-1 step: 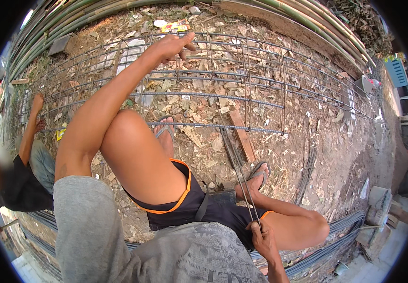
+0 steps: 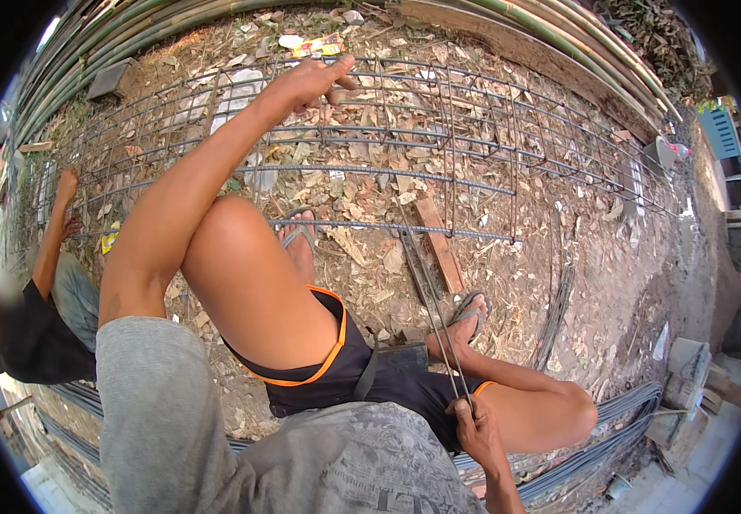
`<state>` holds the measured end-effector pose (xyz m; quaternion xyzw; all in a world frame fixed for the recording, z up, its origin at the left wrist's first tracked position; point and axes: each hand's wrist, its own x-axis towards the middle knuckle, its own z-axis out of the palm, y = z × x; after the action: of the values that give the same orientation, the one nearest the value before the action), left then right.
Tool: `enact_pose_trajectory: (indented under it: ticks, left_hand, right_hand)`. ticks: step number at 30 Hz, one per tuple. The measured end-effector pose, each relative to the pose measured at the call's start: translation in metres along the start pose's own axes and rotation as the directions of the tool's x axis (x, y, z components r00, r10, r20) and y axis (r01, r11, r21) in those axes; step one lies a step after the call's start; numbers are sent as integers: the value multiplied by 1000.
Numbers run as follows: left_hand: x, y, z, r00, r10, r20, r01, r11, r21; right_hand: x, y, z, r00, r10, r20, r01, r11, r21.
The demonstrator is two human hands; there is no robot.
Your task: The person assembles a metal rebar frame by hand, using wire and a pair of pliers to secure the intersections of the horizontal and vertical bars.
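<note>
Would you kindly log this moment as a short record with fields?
Setting: outdoor dirt ground strewn with dry leaves
Left hand: reaching far forward, fingers on a bar of the rebar cage
Right hand: by the thigh, gripping thin steel rods that run forward
Posture: squatting, in sandals
Nearby: wooden block; rebar bundle; another person at left touching the cage
</note>
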<state>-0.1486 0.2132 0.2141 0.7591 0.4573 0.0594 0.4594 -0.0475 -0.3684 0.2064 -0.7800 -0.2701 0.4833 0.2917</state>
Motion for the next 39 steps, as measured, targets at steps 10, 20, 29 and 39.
enact_pose_trajectory:
  ticks: [10,20,29,39]
  left_hand:
    - [17,7,14,999,53,11,-54,998,33]
    - [44,32,45,991,130,34,-134,972,191]
    - [52,26,54,991,78,106,-105,955,278]
    - [46,5,29,1000,18,16,-21,978,207]
  right_hand:
    - [12,-8,18,990,135,42,-139,983,119]
    - [96,81,65,987,-128,-99,132,991,35]
    - [180,78,58,989,-7,148,54,947,-317]
    - [198,114,5,968,-243,-68,153,778,-609]
